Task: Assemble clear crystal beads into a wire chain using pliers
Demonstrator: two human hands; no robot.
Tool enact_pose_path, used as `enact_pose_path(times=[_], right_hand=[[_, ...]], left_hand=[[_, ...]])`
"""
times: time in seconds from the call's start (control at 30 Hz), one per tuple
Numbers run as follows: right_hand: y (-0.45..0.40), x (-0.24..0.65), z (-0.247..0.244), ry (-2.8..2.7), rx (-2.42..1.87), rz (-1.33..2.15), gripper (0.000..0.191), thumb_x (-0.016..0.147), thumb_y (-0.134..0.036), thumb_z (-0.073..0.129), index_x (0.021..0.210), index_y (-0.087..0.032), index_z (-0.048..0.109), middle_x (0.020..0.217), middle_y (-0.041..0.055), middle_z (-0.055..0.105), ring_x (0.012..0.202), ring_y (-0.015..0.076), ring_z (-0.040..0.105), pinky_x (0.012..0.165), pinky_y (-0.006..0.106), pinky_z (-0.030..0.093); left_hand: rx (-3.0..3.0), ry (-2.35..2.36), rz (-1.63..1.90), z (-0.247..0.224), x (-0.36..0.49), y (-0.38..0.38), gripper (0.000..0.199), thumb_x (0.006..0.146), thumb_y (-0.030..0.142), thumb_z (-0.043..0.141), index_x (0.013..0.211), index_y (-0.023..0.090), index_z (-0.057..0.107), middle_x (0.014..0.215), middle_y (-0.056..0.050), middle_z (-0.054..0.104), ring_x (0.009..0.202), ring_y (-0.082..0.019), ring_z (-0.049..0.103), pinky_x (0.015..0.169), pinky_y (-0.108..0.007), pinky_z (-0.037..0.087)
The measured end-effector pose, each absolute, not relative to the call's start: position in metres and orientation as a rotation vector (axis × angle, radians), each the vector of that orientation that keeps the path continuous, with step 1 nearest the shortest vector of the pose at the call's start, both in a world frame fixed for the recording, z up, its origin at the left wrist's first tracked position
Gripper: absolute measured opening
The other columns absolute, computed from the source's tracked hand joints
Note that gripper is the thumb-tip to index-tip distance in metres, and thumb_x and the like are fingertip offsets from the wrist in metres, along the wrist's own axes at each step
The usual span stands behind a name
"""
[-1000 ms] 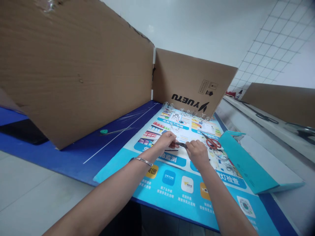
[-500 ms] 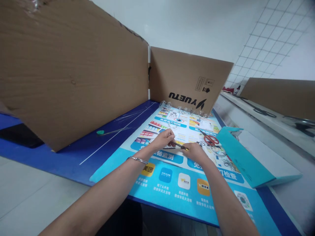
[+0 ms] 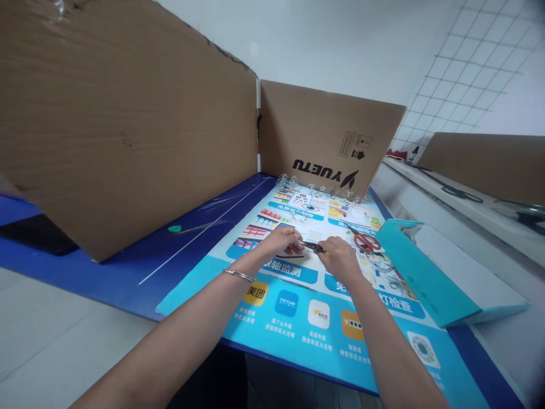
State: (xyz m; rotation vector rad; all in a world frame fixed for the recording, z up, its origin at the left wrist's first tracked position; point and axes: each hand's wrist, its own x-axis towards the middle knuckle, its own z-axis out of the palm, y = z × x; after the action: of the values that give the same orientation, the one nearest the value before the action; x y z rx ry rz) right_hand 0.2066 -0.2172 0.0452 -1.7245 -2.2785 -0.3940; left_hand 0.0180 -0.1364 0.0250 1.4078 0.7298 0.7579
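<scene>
My right hand (image 3: 339, 255) is closed round small pliers (image 3: 314, 246), with dark jaws and a bit of yellow grip showing. The jaws point left and meet the fingertips of my left hand (image 3: 284, 241). That hand is pinched closed on something too small to make out. Both hands are above the printed poster sheet (image 3: 272, 341). Right of my right hand lie red-handled scissors (image 3: 367, 243), and just below them a thin wire coil (image 3: 378, 262). A dark thin strip (image 3: 293, 257) shows on the sheet under my left hand.
Cardboard panels (image 3: 170, 125) stand along the left and the back (image 3: 323, 125). Crumpled silvery wire pieces (image 3: 319, 188) line the back panel's foot. A teal open box (image 3: 430, 272) lies at right. A green-ended thin tool (image 3: 174, 229) and a black flat object (image 3: 38, 234) are at left.
My right hand has turned and moved slightly up and right, so the pliers' dark jaws show more. My left fingers have opened out a little around the jaw tips.
</scene>
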Motion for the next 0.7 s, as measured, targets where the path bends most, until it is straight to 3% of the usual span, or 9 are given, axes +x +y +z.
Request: enact_pose_path(times=[0.27, 0.7], right_hand=[[-0.224, 0.195, 0.055, -2.345, -1.531, -0.892, 0.022, 0.088, -0.026, 0.037, 0.086, -0.020, 0.058, 0.077, 0.0061, 0.052, 0.080, 0.0195, 0.038, 0.071, 0.032, 0.022], [-0.220, 0.191, 0.045, -2.374, -1.368, -1.037, 0.016, 0.087, -0.020, 0.042, 0.089, -0.019, 0.057, 0.074, 0.0048, 0.050, 0.077, 0.0182, 0.037, 0.069, 0.034, 0.022]], left_hand=[[1.355, 0.723, 0.647, 0.021, 0.020, -0.139, 0.027, 0.071, 0.038, 0.057, 0.081, 0.013, 0.060, 0.073, -0.010, 0.069, 0.062, -0.020, 0.066, 0.046, -0.021, 0.043], [1.350, 0.691, 0.592, 0.017, 0.015, -0.135, 0.025, 0.073, 0.033, 0.053, 0.088, 0.013, 0.059, 0.072, -0.008, 0.067, 0.063, -0.020, 0.065, 0.049, -0.023, 0.047]])
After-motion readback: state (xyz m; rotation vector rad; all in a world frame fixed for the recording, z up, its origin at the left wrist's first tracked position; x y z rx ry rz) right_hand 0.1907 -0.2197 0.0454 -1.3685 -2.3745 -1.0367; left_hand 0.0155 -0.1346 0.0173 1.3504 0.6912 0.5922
